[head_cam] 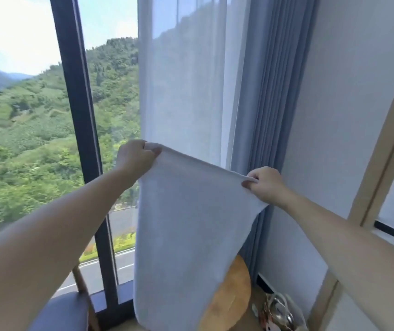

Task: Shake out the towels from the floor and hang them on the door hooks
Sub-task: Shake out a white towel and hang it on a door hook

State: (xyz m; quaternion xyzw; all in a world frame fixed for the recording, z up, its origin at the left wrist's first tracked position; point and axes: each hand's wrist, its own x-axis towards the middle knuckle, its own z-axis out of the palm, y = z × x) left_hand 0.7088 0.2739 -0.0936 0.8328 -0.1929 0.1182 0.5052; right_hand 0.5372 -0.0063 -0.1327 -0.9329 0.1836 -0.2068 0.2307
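Before the window, both arms reach forward and up, elbows nearly straight. Left hand [136, 155] is raised higher, fingers curled over and thumb beneath, pinching the upper left corner of a white towel [186, 230]. Right hand [264, 185] sits lower and to the right, knuckles up, fingers and thumb pinching the opposite upper corner. The top edge of the towel runs taut and slanted between the two hands, dropping toward the right. The cloth hangs freely below them in a long, narrowing drape, its lower end passing out of view at the bottom.

Behind the towel hangs a sheer white curtain [186, 80], with a pleated blue curtain [267, 96] just beside it on the right. A dark window frame [79, 115] stands left of the towel, green hillside and a road visible through the glass. A round wooden table [231, 295] is partly hidden behind the towel's lower right edge. A chair with a blue-grey seat [64, 309] stands at lower left under the left forearm. A bag of mixed items [279, 311], contents unclear, lies on the floor near the white wall [334, 115].
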